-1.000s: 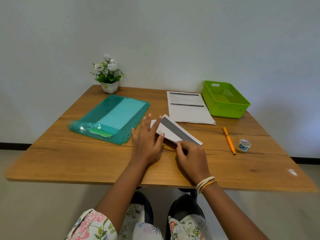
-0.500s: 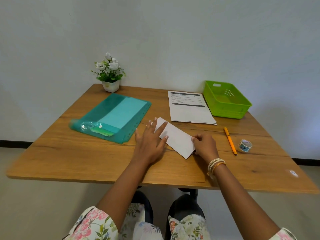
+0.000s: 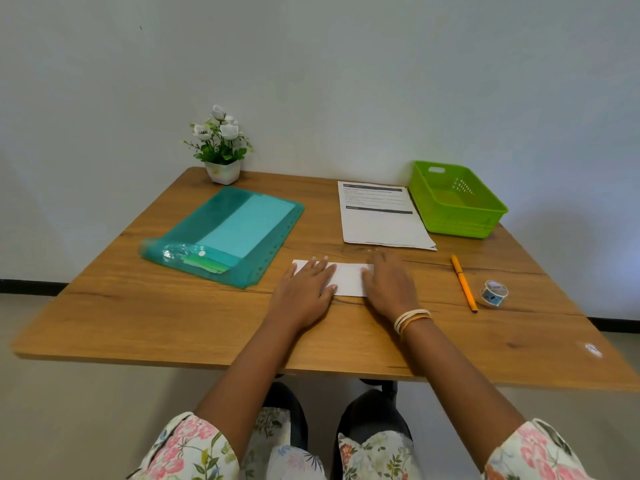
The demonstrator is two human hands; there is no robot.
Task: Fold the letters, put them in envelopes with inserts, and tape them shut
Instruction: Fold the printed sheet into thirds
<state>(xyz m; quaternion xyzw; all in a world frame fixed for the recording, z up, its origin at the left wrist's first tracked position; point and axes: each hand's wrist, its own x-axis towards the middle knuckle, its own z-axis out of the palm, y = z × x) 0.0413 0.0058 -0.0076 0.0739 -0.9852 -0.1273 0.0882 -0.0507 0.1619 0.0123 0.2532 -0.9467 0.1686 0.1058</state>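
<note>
A folded white letter (image 3: pixel 348 279) lies flat on the wooden table (image 3: pixel 173 317), its long side running left to right. My left hand (image 3: pixel 304 292) presses its left half with flat, straight fingers. My right hand (image 3: pixel 389 284) lies flat on its right end, fingers straight. A stack of unfolded printed letters (image 3: pixel 381 220) sits behind it. At the left lies a teal plastic folder (image 3: pixel 239 230) with a pale sheet and green cards inside. A roll of patterned tape (image 3: pixel 494 293) stands at the right.
A lime green basket (image 3: pixel 457 202) stands at the back right corner. An orange pen (image 3: pixel 464 283) lies between the folded letter and the tape. A small white pot of flowers (image 3: pixel 221 150) stands at the back left by the wall.
The letter went from half-folded with a grey band showing to fully folded. It has turned from a diagonal to lie level. Both hands have flattened onto it.
</note>
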